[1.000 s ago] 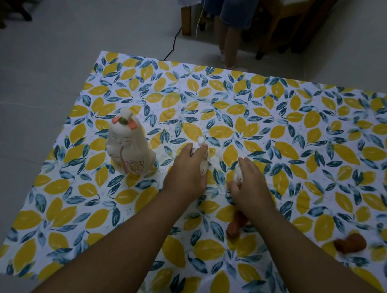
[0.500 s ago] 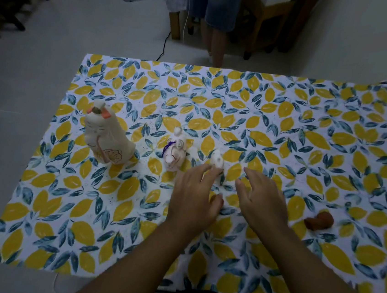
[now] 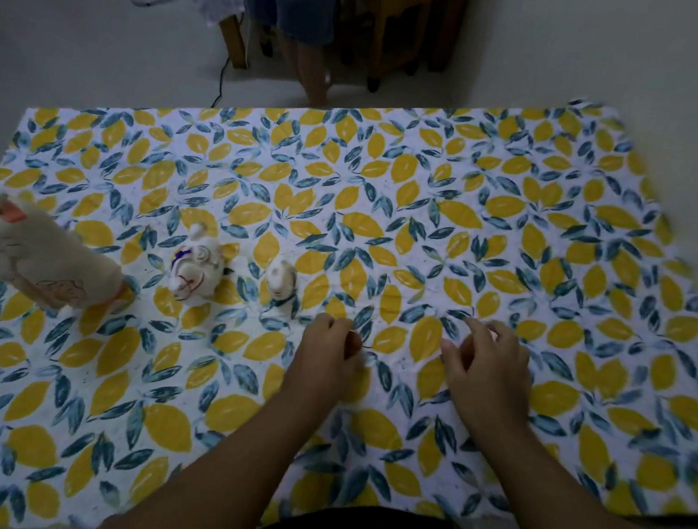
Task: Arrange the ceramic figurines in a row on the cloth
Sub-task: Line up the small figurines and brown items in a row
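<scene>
While both my hands hover low over the leaf-print cloth point(image 3: 473, 217), three ceramic figurines stand in a rough line on its left half. Farthest left is the big cream cat figurine point(image 3: 44, 262) with orange ears, tilted in this wide view, faint line drawing on its body, sitting close to the cloth's left edge. Next along is the white round figurine point(image 3: 198, 268) with purple and red markings. Just beside that is the small white egg-shaped figurine point(image 3: 281, 281) with dark stripes and a dark collar. All three are apart from each other, none touching. My left hand point(image 3: 327, 354) sits just right of the small one, near it but not touching, fingers curled in toward the thumb; something reddish shows at the fingertips but I cannot tell whether I am holding it. My right hand point(image 3: 489, 367) is beside the left with a gap between, palm down, fingers bent and loosely parted, pinching nothing I can see. Both forearms come in from the bottom edge. Beyond the cloth's far edge, another person's legs point(image 3: 312, 66) stand next to a wooden stool point(image 3: 396, 28).
</scene>
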Available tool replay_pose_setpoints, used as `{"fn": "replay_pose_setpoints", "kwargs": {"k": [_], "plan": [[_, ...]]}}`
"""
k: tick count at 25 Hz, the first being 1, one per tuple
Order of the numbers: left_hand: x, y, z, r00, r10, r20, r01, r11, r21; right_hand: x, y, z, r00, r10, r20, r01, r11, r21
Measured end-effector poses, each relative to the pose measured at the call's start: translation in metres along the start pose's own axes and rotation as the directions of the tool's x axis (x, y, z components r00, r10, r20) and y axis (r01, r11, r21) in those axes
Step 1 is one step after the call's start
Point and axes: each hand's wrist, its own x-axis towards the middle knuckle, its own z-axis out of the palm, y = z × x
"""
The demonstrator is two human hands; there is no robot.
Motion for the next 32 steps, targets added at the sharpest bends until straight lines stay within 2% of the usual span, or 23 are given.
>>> {"fn": "replay_pose_setpoints", "kwargs": {"k": [2,4,6,11,15,17,23,28,32], "plan": [[0.007,0.019,0.009,1.000,0.024,0.006,-0.024,0.998,-0.054,0.008,0.006,-0.001,0.979,0.181,0.097,-0.193,0.971,0.140],[0.014,0.030,0.012,0.998,0.053,-0.022,-0.054,0.994,-0.097,0.018,0.003,-0.002,0.950,0.224,0.217,-0.282,0.913,0.294],[0.018,0.034,0.008,0.995,0.061,-0.076,-0.071,0.988,-0.140,0.026,-0.005,-0.002,0.961,0.113,0.252,-0.203,0.907,0.369],[0.034,0.030,-0.017,0.979,-0.019,-0.203,-0.047,0.947,-0.318,0.046,-0.041,-0.008,0.956,-0.210,0.203,0.079,0.854,0.514],[0.055,0.024,-0.035,0.961,-0.047,-0.274,-0.056,0.932,-0.359,0.072,-0.070,-0.005,0.910,-0.407,0.074,0.304,0.779,0.548],[0.064,0.023,-0.038,0.958,-0.049,-0.283,-0.059,0.932,-0.358,0.083,-0.077,-0.001,0.893,-0.450,0.013,0.376,0.759,0.531],[0.070,0.013,-0.024,0.962,-0.037,-0.270,-0.060,0.938,-0.342,0.087,-0.074,0.017,0.873,-0.477,0.107,0.362,0.777,0.515],[0.068,0.008,-0.018,0.962,-0.045,-0.268,-0.051,0.939,-0.339,0.091,-0.076,0.016,0.886,-0.433,0.165,0.302,0.810,0.502],[0.069,0.006,-0.019,0.964,-0.032,-0.263,-0.060,0.941,-0.334,0.096,-0.069,0.008,0.854,-0.485,0.190,0.358,0.812,0.461]]}}
